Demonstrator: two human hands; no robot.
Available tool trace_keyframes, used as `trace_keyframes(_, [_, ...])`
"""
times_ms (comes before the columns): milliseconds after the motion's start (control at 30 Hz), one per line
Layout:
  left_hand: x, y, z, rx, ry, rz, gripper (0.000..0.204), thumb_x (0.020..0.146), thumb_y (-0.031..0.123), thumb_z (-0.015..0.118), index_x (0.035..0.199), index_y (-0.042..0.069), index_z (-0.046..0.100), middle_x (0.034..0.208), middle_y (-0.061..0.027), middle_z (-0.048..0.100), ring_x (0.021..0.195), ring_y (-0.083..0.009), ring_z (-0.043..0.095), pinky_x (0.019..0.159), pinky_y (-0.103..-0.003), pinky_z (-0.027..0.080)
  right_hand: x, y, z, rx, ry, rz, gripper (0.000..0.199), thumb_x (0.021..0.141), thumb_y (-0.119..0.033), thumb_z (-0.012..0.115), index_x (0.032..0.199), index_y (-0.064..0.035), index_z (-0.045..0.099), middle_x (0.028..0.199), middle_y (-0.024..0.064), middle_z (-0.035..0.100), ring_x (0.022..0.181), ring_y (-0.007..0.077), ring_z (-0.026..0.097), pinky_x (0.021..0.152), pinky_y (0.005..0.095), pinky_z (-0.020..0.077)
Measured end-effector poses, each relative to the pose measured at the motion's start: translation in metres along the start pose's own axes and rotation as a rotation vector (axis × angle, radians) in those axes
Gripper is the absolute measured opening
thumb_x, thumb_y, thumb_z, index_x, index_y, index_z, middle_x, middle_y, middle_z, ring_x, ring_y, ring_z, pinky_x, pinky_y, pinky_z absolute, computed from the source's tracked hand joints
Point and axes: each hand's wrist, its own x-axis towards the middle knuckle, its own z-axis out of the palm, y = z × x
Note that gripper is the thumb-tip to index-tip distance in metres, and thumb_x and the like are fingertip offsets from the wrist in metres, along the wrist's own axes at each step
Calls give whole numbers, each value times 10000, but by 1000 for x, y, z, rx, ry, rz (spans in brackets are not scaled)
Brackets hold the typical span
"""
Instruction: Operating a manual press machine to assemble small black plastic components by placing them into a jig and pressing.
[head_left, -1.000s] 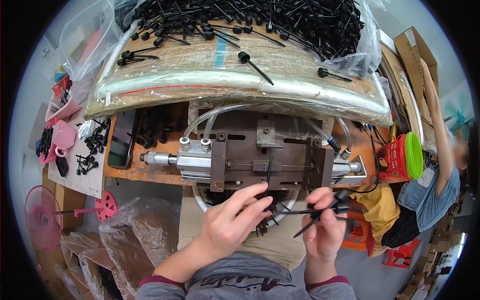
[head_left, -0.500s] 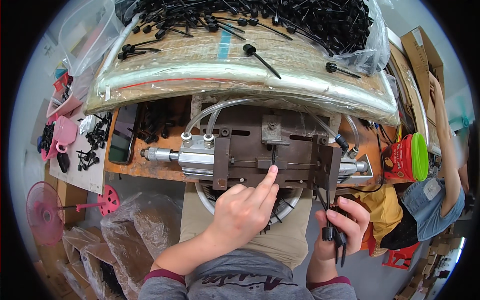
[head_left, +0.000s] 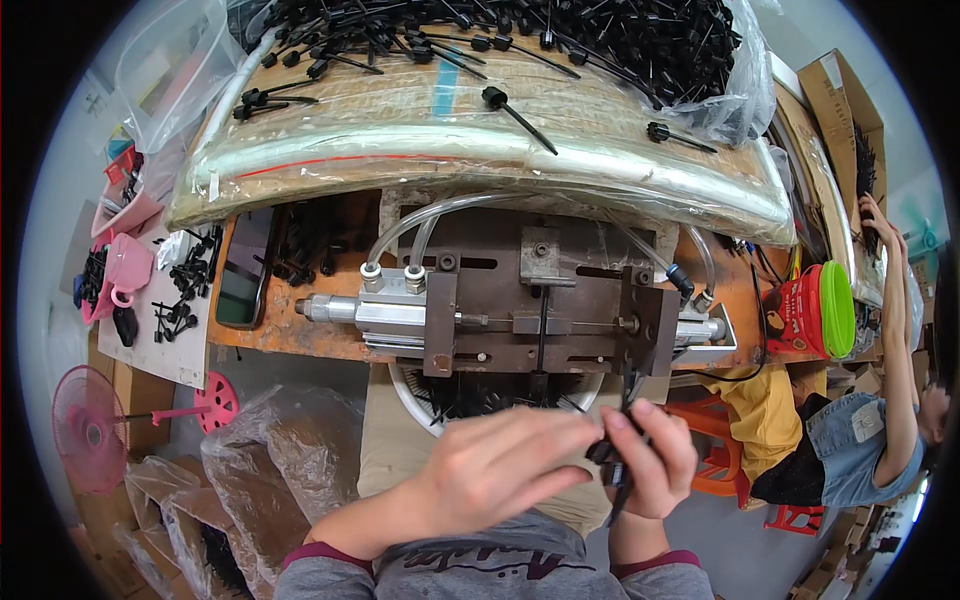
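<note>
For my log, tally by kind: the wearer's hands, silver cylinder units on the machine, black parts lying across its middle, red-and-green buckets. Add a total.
Hands: 2 (left hand, right hand)
Silver cylinder units: 2 (left unit, right unit)
Black part across the machine's middle: 1
Red-and-green bucket: 1
Total: 6

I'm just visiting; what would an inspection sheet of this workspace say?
Surface: orange tabletop, bearing a dark metal fixture.
Job's things: a black stemmed part lies across the fixture; a bunch of similar parts is in the right hand.
Clutter: heap of black parts beyond the fixture; phone-like device at left; red bucket with green rim at right.
Hands: right grips the bunch; left hand overlaps it in view, grip unclear.
Cables: clear tubes at the fixture; black cable at its right.
Surroundings: pink fan at left; co-worker at right.
</note>
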Motion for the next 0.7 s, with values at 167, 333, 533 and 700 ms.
trace_keyframes(167, [-2, 2, -8, -1, 8, 5, 287, 687, 27, 833, 948, 9, 714, 932, -111, 722, 734, -205, 700, 613, -280, 566, 4, -5, 10, 35, 18, -32, 297, 674, -19, 765, 971, -3, 759, 1124, 139, 645, 642, 177, 600, 540, 255, 497])
trace_keyframes(333, [-9, -3, -7, 213, 47, -3, 249, 692, 25, 795, 908, -19, 681, 938, -112, 687, 742, -215, 682, 609, -287, 552, -1, 3, 10, 22, -3, 11, 314, 676, 13, 747, 989, -5, 760, 1147, 149, 645, 605, 172, 575, 518, 249, 461])
trace_keyframes(533, [-4, -12, -6, 563, -44, -4, 205, 688, 36, 790, 849, -4, 670, 1114, -99, 687, 701, -175, 635, 575, -284, 507, -3, 6, 14, 69, 16, 35, 323, 684, 34, 745, 1004, 0, 753, 1147, 161, 643, 609, 181, 583, 522, 258, 462])
trace_keyframes(700, [-1, -20, -5, 746, -209, 48, 123, 766, 102, 723, 780, 30, 624, 1233, -104, 669, 639, -135, 603, 557, -266, 457, -3, 7, 14, 67, 35, 60, 333, 683, 24, 772, 1014, 0, 744, 1140, 167, 637, 658, 211, 618, 544, 273, 476])
